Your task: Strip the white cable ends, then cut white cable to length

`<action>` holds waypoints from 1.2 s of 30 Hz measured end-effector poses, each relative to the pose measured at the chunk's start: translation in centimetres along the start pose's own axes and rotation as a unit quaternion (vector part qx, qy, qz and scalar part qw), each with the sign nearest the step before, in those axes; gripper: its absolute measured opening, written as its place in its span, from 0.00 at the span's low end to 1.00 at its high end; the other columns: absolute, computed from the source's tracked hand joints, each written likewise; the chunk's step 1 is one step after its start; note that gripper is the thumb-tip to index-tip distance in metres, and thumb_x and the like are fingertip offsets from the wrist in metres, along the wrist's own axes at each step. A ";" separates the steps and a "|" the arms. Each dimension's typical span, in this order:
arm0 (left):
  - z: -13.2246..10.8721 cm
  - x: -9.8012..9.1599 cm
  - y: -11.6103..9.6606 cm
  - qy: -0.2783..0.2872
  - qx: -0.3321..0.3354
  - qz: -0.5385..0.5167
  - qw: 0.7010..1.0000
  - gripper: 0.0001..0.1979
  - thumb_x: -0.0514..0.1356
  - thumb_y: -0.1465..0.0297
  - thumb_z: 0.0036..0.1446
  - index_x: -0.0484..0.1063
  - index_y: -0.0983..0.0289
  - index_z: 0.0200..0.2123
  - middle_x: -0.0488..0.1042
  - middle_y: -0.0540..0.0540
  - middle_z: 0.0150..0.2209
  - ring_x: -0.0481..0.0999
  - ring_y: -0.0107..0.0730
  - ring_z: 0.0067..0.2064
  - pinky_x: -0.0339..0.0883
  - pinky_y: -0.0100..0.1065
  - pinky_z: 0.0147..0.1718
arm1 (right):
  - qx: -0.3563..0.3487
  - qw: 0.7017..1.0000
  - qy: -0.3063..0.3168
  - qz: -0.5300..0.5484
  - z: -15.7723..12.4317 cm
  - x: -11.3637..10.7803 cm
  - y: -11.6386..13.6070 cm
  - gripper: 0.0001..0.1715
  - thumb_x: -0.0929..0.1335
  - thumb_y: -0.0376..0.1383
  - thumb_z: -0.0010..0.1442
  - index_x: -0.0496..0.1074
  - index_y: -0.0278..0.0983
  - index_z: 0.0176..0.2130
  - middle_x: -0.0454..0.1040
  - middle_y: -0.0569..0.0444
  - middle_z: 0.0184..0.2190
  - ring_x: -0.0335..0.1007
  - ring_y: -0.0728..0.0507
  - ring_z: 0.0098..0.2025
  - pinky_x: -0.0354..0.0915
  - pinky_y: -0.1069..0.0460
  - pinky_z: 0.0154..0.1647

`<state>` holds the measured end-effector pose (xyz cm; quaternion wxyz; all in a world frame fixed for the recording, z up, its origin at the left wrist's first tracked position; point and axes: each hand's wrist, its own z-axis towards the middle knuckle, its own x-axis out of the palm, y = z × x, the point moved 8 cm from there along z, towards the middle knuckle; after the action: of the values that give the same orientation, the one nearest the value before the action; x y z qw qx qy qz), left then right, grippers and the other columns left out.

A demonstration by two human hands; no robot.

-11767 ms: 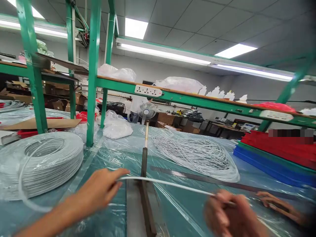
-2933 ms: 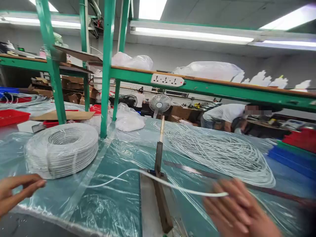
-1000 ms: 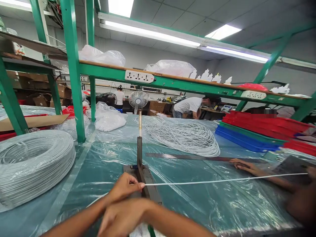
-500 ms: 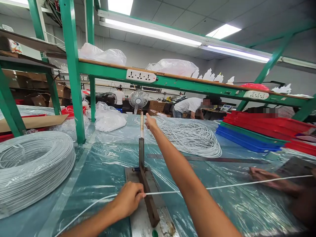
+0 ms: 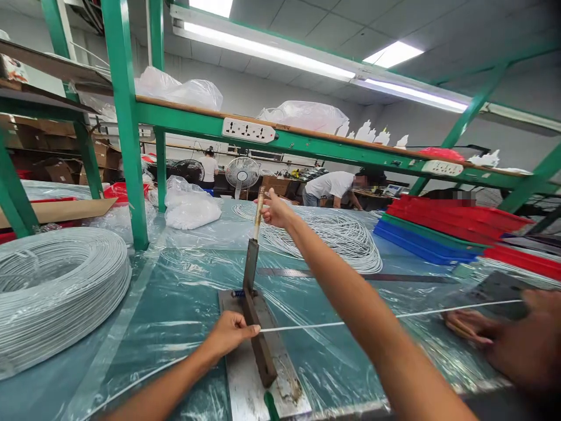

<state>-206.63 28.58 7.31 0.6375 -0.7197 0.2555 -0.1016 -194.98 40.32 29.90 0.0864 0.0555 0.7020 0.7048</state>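
Note:
My left hand [image 5: 234, 333] pinches a white cable [image 5: 302, 327] beside the metal lever cutter [image 5: 259, 345], low in the view. The cable crosses the cutter and runs right towards another person's hands [image 5: 495, 327]. Up ahead, my right hand [image 5: 275, 209] is at the taped handle [image 5: 259, 210] of the cutter's raised arm, with its fingers partly spread around it. The cutter's metal base plate [image 5: 245, 380] lies on the plastic-covered table.
A big coil of white cable [image 5: 65, 292] lies at the left, and a loose cable pile [image 5: 342, 237] behind my right arm. A steel ruler [image 5: 394, 278] lies across the table. Stacked red and blue trays [image 5: 438, 228] stand right. A green shelf beam [image 5: 307, 140] spans above.
My right hand has come from beside the handle to touch it, and the lever's top has tilted slightly right. The other person's hands have shifted at the right, and the view has moved a little.

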 end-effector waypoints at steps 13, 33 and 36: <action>0.8 -0.7 2.5 -0.145 -0.020 0.063 0.987 0.18 0.61 0.62 0.39 0.55 0.63 0.12 0.54 0.44 0.13 0.55 0.23 0.20 0.44 0.28 0.21 | 0.146 0.985 0.084 0.034 -18.5 -6.3 -5.5 0.23 0.67 0.40 0.51 0.67 0.38 0.47 0.73 0.51 0.18 0.66 0.49 0.16 0.59 0.58 0.15; 0.4 -0.9 1.8 -0.143 0.016 0.112 0.983 0.17 0.59 0.61 0.42 0.57 0.63 0.13 0.56 0.44 0.13 0.56 0.23 0.19 0.44 0.28 0.20 | 0.299 0.951 0.060 -0.047 -27.7 -4.8 -16.4 0.34 0.65 0.44 0.47 0.54 0.35 0.51 0.48 0.70 0.12 0.36 0.57 0.08 0.37 0.60 0.06; 0.5 -0.8 2.0 -0.144 0.019 0.097 0.985 0.17 0.59 0.61 0.41 0.56 0.63 0.12 0.55 0.44 0.13 0.55 0.23 0.18 0.44 0.28 0.20 | 0.288 0.955 0.062 -0.044 -28.1 -4.5 -16.2 0.34 0.64 0.45 0.48 0.53 0.35 0.51 0.46 0.70 0.12 0.38 0.57 0.07 0.37 0.59 0.07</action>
<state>-207.52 29.29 5.42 0.6884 -0.6862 0.2271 0.0605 -195.42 11.88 13.64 0.0538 0.0036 0.8806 0.4707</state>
